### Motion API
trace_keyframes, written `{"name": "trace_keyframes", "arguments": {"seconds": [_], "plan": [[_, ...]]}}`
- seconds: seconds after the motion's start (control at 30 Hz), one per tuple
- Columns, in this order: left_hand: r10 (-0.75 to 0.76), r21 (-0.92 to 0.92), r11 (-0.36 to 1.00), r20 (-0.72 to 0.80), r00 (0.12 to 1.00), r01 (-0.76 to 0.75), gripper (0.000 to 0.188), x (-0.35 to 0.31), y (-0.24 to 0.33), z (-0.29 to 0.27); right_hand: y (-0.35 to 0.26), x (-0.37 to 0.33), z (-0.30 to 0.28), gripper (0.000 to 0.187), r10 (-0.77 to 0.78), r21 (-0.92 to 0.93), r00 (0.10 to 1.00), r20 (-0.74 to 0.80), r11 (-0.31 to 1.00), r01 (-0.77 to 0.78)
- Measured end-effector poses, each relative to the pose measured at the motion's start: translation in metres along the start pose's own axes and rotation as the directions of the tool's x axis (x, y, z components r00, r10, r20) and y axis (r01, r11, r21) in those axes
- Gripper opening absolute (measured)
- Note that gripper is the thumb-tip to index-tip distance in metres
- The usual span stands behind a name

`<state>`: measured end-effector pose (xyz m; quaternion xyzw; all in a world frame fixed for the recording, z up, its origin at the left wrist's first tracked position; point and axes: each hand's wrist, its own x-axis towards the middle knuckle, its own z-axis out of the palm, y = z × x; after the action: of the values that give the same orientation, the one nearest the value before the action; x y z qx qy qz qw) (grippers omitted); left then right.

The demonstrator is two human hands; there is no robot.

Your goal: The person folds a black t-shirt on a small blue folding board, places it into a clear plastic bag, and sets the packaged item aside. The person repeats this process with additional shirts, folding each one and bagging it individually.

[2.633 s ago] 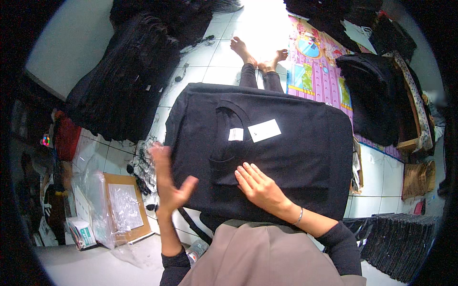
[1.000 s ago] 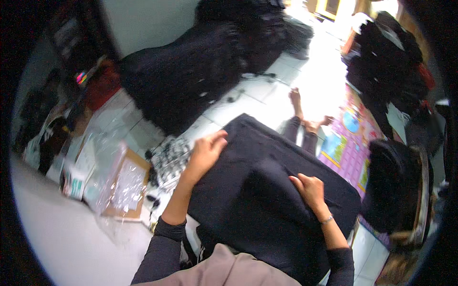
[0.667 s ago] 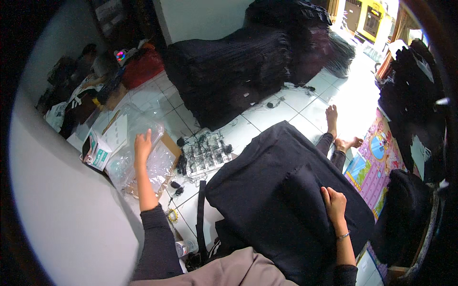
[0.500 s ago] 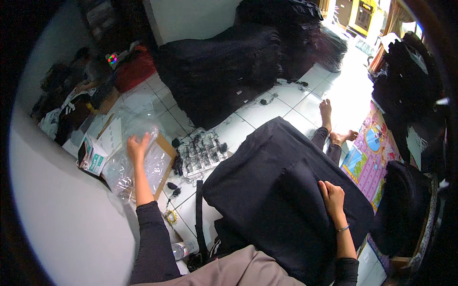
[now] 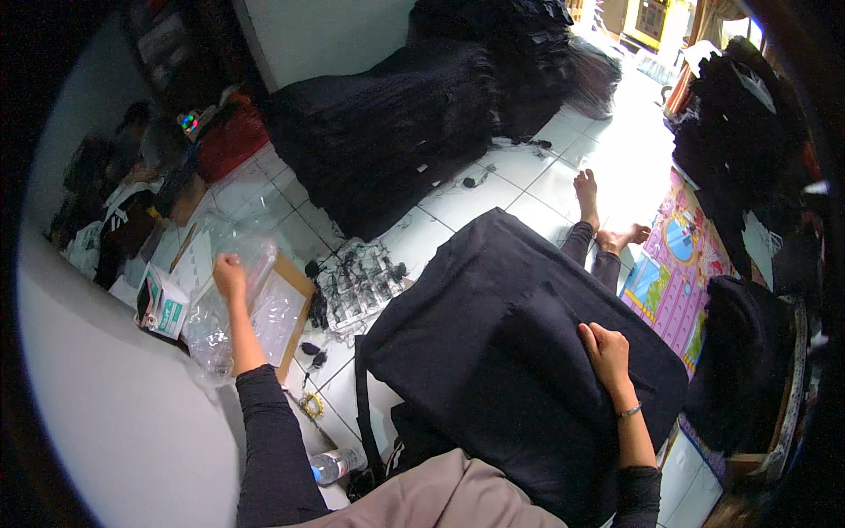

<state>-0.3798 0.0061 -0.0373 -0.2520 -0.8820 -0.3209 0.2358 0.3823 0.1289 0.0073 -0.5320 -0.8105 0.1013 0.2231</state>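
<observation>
My left hand (image 5: 231,276) is closed on clear plastic wrap (image 5: 206,339), which bunches around it and spreads over a shallow cardboard box (image 5: 297,295) on the floor at left. A broad black cloth-covered slab (image 5: 493,308) lies across my lap. Resting on its right part, my right hand (image 5: 607,354) has its fingers curled in and the thumb against them. What it pinches, if anything, is too dark to make out. Left of the slab is a pale tray-like piece (image 5: 352,295) strewn with black tufts.
A white and teal carton (image 5: 163,304) stands beside the plastic. A plastic bottle (image 5: 336,465) and a yellow ring (image 5: 312,405) lie near my left arm. Big black fabric heaps (image 5: 387,141) fill the back. At right are a colourful mat (image 5: 678,264) and more black material (image 5: 739,361).
My left hand has shifted slightly left, its fingers more closed on the plastic wrap. The whole view has moved a little; my right hand stays on the black cloth.
</observation>
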Motion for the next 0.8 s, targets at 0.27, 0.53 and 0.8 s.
{"name": "trace_keyframes", "arguments": {"seconds": [0.27, 0.53, 0.8], "plan": [[-0.252, 0.065, 0.958, 0.656, 0.712, 0.279, 0.033, 0.078, 0.011, -0.053, -0.029, 0.014, -0.017, 0.055, -0.336, 0.387, 0.939, 0.077, 0.878, 0.282], [0.688, -0.652, 0.493, 0.697, 0.201, 0.575, 0.039, -0.203, 0.339, -0.084, -0.087, -0.009, -0.048, 0.050, 0.028, -0.096, 0.985, 0.172, 0.995, -0.011], [0.907, -0.890, 0.421, 0.409, -0.103, 0.173, 0.075, -0.385, 0.412, -0.122, -0.041, -0.124, -0.113, 0.049, 0.516, 0.078, 0.848, -0.125, 0.857, -0.510]]}}
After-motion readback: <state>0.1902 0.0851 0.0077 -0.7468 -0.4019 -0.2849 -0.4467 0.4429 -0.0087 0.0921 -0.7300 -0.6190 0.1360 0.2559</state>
